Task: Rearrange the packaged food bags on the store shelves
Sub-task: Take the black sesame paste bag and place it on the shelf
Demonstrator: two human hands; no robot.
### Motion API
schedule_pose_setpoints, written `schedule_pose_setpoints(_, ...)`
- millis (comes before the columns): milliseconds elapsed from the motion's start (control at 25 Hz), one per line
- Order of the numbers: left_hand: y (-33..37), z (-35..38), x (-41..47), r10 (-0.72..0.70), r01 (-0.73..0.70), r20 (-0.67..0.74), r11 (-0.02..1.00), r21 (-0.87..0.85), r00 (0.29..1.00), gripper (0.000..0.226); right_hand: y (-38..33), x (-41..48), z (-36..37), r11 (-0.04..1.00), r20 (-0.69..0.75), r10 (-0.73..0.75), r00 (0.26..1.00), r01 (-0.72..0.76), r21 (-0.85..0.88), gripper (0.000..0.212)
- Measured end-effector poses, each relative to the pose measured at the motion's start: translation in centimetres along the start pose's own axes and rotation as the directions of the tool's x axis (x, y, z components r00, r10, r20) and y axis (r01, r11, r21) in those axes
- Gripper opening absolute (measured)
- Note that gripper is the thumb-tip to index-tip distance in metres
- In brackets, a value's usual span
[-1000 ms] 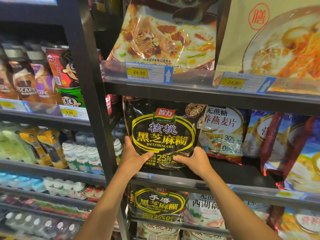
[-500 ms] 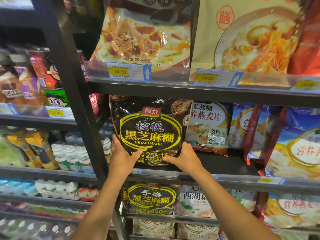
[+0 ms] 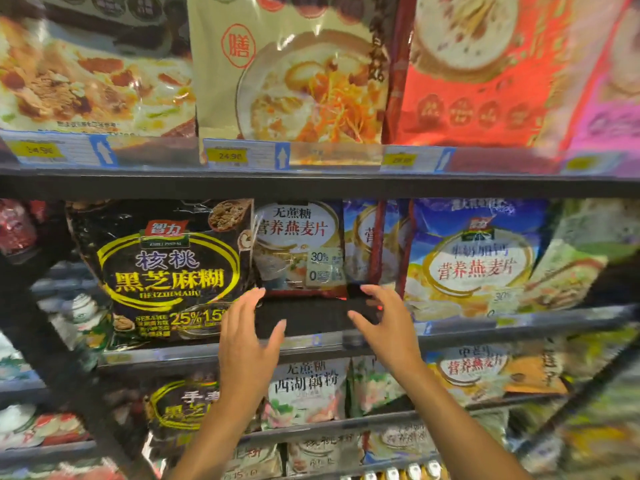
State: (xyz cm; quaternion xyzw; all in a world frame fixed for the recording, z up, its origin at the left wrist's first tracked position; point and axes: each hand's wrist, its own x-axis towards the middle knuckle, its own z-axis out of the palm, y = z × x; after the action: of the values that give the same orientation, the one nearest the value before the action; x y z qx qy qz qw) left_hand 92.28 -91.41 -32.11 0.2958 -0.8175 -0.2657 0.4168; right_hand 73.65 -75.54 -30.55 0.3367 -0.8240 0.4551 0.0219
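Note:
A black bag of sesame paste with yellow rings (image 3: 166, 268) stands upright at the left end of the middle shelf (image 3: 311, 342). To its right, set further back, leans a white oat-flake bag (image 3: 299, 247). A blue and yellow oat bag (image 3: 474, 258) stands further right. My left hand (image 3: 247, 334) hovers with fingers spread just right of the black bag, holding nothing. My right hand (image 3: 382, 318) is open too, in front of the dark gap below the white bag.
The upper shelf holds large soup bags, a beige one (image 3: 294, 74) and a red one (image 3: 485, 71), behind price tags (image 3: 242, 155). Lower shelves carry more bags, among them a black one (image 3: 180, 407). A dark upright post (image 3: 52, 323) stands at the left.
Both hands have let go of the black bag, which now stands alone, and have moved right toward the white oat bag. The camera has swung right.

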Motion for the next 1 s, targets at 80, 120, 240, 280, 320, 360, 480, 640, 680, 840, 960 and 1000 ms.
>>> schedule_pose_setpoints(80, 4.4, 3.8, 0.0, -0.032, 0.046, 0.202, 0.997, -0.061, 0.979, 0.071, 4.4, -0.2, -5.4, 0.998, -0.143, 0.064, 0.988, -0.066, -0.013, 0.048)
schedule_pose_setpoints(120, 6.4, 5.5, 0.2, -0.065, 0.092, 0.300, 0.993, -0.074, 0.952, 0.079, 6.4, -0.1, -7.9, 0.993, -0.221, 0.102, 0.970, -0.111, -0.028, 0.056)
schedule_pose_setpoints(240, 11.5, 10.8, 1.3, -0.153, 0.212, 0.547, 0.976, -0.046, 0.823, 0.110, 12.3, 1.1, -14.6, 0.947, -0.353, 0.213, 0.911, -0.281, -0.154, 0.100)
schedule_pose_setpoints(280, 12.6, 12.5, 1.9, -0.178, 0.250, 0.605, 0.968, -0.035, 0.776, 0.119, 13.8, 1.8, -16.1, 0.928, -0.326, 0.256, 0.910, -0.327, -0.182, 0.114)
schedule_pose_setpoints(320, 13.6, 14.0, 2.4, -0.205, 0.284, 0.638, 0.959, -0.022, 0.742, 0.126, 14.9, 2.4, -17.2, 0.917, -0.275, 0.289, 0.917, -0.348, -0.197, 0.123)
schedule_pose_setpoints(360, 14.0, 15.4, 3.1, -0.241, 0.317, 0.651, 0.948, 0.000, 0.720, 0.131, 15.7, 3.0, -17.8, 0.910, -0.224, 0.308, 0.925, -0.355, -0.214, 0.128)
schedule_pose_setpoints(480, 14.5, 17.9, 4.7, -0.286, 0.370, 0.693, 0.929, 0.030, 0.662, 0.126, 16.9, 4.4, -17.7, 0.902, -0.188, 0.276, 0.943, -0.322, -0.289, 0.132)
schedule_pose_setpoints(640, 14.2, 19.8, 4.0, -0.249, 0.274, 0.646, 0.960, 0.064, 0.721, 0.089, 16.8, 5.3, -16.0, 0.912, -0.201, 0.228, 0.953, -0.281, -0.298, 0.126)
schedule_pose_setpoints(680, 14.2, 20.1, 3.7, -0.242, 0.246, 0.617, 0.966, 0.081, 0.749, 0.083, 16.6, 5.4, -15.6, 0.916, -0.202, 0.223, 0.954, -0.276, -0.292, 0.126)
schedule_pose_setpoints(840, 14.5, 21.3, 4.0, -0.244, 0.178, 0.504, 0.968, 0.177, 0.829, 0.071, 16.7, 6.6, -14.8, 0.930, -0.211, 0.209, 0.955, -0.261, -0.260, 0.125)
schedule_pose_setpoints(960, 14.7, 21.9, 4.0, -0.264, 0.162, 0.472, 0.955, 0.247, 0.841, 0.067, 16.9, 7.1, -14.9, 0.937, -0.194, 0.215, 0.957, -0.259, -0.236, 0.128)
schedule_pose_setpoints(1000, 14.9, 21.7, 3.8, -0.267, 0.159, 0.466, 0.953, 0.257, 0.843, 0.069, 16.8, 6.9, -15.1, 0.938, -0.189, 0.213, 0.959, -0.255, -0.234, 0.129)
